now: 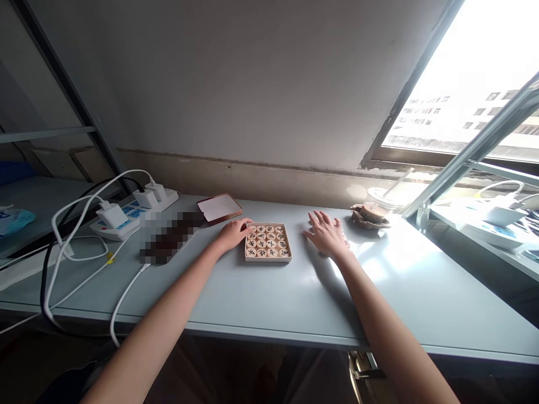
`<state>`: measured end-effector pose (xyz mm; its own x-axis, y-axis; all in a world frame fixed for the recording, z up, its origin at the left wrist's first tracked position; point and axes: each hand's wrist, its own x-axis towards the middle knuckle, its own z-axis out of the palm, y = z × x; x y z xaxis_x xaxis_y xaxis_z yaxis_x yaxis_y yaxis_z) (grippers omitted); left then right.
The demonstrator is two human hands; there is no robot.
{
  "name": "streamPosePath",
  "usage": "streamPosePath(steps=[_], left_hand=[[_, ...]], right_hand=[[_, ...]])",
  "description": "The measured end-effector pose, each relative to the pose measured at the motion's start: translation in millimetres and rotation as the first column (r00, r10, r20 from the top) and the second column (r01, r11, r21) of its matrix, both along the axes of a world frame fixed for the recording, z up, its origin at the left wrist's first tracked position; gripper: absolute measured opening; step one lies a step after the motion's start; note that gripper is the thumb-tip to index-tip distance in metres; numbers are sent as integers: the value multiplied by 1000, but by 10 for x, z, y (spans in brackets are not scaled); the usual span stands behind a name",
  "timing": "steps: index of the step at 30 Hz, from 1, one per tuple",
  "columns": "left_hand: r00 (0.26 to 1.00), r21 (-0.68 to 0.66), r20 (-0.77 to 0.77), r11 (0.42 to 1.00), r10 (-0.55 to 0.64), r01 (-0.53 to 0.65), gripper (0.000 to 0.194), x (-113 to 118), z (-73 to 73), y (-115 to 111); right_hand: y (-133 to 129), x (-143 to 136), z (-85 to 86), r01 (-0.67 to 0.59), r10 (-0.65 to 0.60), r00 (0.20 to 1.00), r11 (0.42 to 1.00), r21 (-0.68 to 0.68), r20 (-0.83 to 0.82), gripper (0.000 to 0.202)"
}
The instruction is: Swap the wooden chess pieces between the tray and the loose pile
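Observation:
A shallow square box (268,259) lies on the desk before me, filled with rows of round wooden Chinese chess pieces (270,244) marked with dark characters. My left hand (231,235) is at the box's upper left corner, its fingers closed against the side. To the right of the box, my right hand (326,233) is open with fingers spread, palm down, low over more round pieces (347,240). Most of those pieces are hidden beneath the hand; a few edges show around it. The box lid (220,209) lies with its pale inside up, behind my left hand.
A power strip (133,213) with white chargers and loose cables (54,247) takes up the left side. Next to it is a pixelated dark object (170,238). At the back right stand a brown leaf-shaped dish (370,217) and a clear cup (389,196) with a straw.

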<state>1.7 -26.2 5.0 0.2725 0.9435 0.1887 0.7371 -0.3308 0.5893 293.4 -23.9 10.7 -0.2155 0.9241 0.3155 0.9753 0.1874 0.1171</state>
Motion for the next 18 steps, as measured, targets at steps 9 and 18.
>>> streamPosePath(steps=[9,18], left_hand=[[991,-19,78,993,-112,114,32,79,57,-102],[978,-17,144,988,-151,155,30,91,70,-96]], right_hand=[[20,93,-3,-39,37,998,999,-35,-46,27],[-28,-19,41,-93,96,995,992,84,-36,30]])
